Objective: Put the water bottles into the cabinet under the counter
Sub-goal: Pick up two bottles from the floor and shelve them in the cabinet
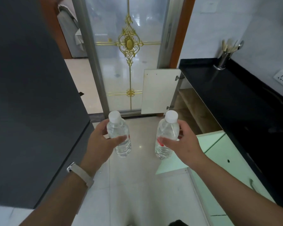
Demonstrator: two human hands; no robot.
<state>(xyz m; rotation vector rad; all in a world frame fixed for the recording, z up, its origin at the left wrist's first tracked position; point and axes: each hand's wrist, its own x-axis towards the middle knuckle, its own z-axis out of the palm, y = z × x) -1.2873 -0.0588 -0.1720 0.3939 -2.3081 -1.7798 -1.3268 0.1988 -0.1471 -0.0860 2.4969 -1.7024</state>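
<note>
The left hand [100, 141] grasps the left bottle [117, 127] round its middle, upright above the floor. Just right of it, the right hand [184, 148] grasps the right bottle [167, 128] the same way. Far right, the cabinet [192, 110] gapes under the counter [232, 95], its door [159, 92] swung out. With both hands loaded, either bottle could knock the door or the counter edge and slip.

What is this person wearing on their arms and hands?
Both forearms are bare, with no sleeves in view, and neither the left hand nor the right hand has a glove or a visible ring. The left wrist carries a pale beige wristband with a small device on it; the right wrist is bare.
</note>
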